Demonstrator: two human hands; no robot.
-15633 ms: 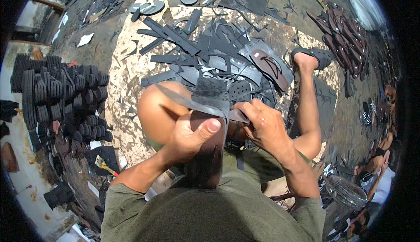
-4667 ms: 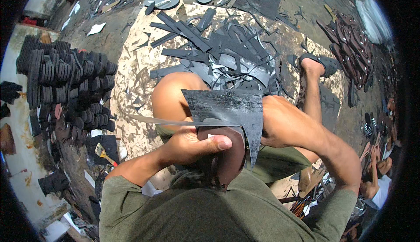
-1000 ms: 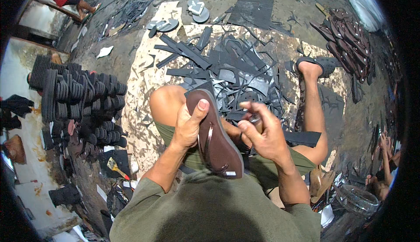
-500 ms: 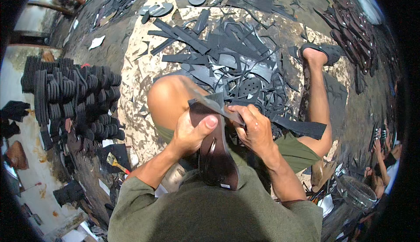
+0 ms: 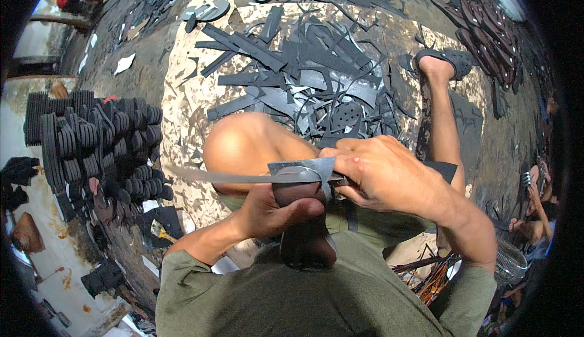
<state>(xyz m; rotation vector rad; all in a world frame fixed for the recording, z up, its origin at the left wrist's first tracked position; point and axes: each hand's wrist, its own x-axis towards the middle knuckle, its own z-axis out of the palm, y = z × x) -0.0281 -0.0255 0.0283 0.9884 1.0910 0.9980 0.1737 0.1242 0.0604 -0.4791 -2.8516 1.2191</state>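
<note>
My left hand (image 5: 267, 212) grips a dark brown sandal (image 5: 307, 242) close to my body, its thumb across the upper. A grey-black piece of sole rubber (image 5: 321, 165) sticks out past the sandal's far end. In my right hand (image 5: 395, 175) is a knife (image 5: 237, 176), fingers closed round its mostly hidden handle. The long thin blade points left, lying across the sandal's far end at the rubber edge. A thin curled strip of rubber shows by the blade near my right fingers.
Black rubber offcuts (image 5: 310, 63) heap beyond my knees. Stacked black soles (image 5: 100, 136) stand at left, with a brush (image 5: 161, 230) below them. Brown sandals (image 5: 486, 32) pile at far right; grey flip-flops (image 5: 210, 11) lie at the back. Other people (image 5: 535, 197) sit at the right edge.
The knife has swung from slanting away to lying level, pointing left across the sandal's end. My right hand has turned over with its back up, and its elbow has moved outward.
</note>
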